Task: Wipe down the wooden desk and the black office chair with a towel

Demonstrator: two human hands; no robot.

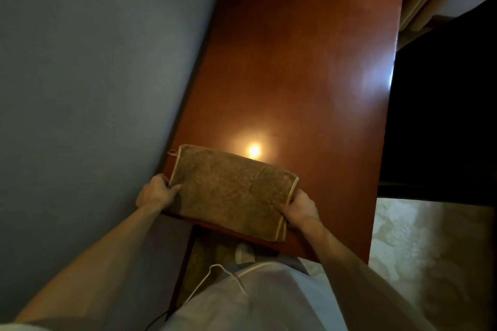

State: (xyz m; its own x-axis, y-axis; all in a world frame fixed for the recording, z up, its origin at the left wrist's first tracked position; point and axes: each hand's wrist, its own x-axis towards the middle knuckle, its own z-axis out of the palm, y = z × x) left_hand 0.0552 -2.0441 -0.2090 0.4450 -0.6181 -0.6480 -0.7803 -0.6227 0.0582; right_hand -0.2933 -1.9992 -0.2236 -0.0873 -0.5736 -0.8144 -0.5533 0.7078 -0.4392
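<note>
Head view: folded brown towel [231, 191] lies flat on near end of wooden table [309, 75], near hem right at table lip. Left hand [157, 192] pinches left hem, fingers clamped on cloth. Right hand [300, 208] grips right hem, fingers curled round it. Dark mass at right, prob. black chair [443, 115].

Risks: towel could slip off lip on pull-back. Fold may open w/ uneven push. White cord [215, 277] at waist could snag table edge.

No brand, label or legible text.
</note>
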